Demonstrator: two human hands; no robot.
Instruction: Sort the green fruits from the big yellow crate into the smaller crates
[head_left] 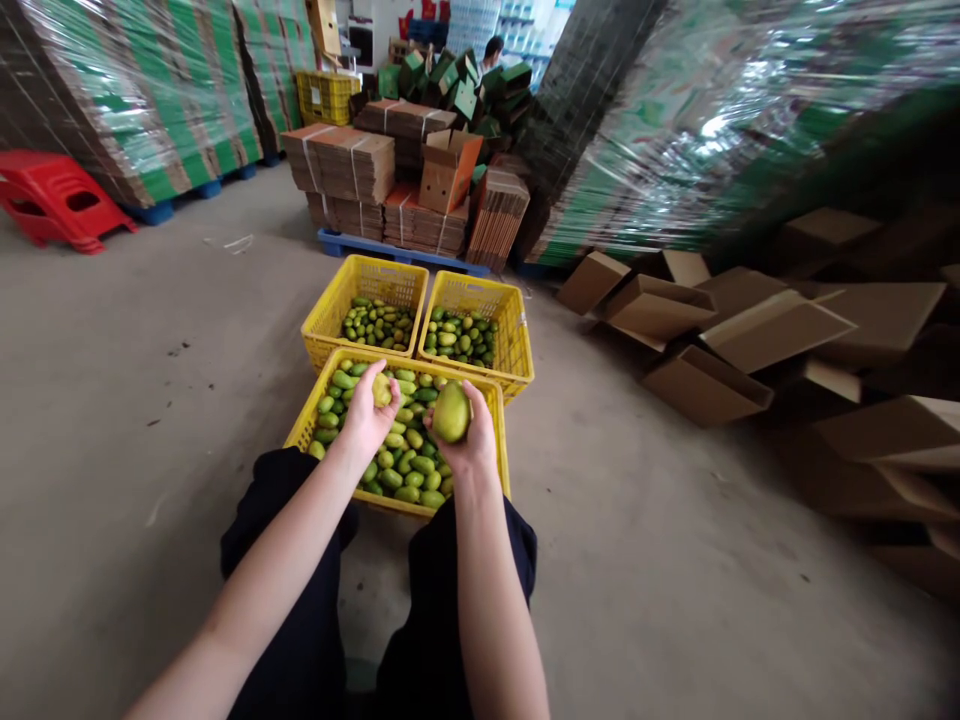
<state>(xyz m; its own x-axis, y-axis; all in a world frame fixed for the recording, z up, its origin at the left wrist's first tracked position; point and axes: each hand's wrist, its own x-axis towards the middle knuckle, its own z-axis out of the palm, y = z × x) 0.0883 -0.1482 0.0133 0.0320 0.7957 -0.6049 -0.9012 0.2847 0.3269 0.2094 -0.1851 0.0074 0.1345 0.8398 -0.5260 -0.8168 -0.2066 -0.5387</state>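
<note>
Over the front yellow crate (504, 440) I hold one fruit in each hand. My left hand (366, 415) is closed around a yellowish oval fruit (382, 390), partly hidden by the fingers. In my right hand (474, 440) sits a larger yellow-green oval fruit (451, 412), held up with the thumb along its side. Many green and yellow-green oval fruits (409, 478) fill the crate below both hands; their exact kind I cannot tell. Behind it, a left yellow crate (319, 318) and a right yellow crate (519, 340) hold smaller heaps of similar fruit.
Bundled flat cardboard (341, 165) and an open carton (442, 180) stand on a blue pallet (375, 248). Loose cartons (712, 350) lie at right. Wrapped pallet stacks (675, 140) rise on both sides. A red stool (64, 200) is at left. A person's head (493, 48) shows far back.
</note>
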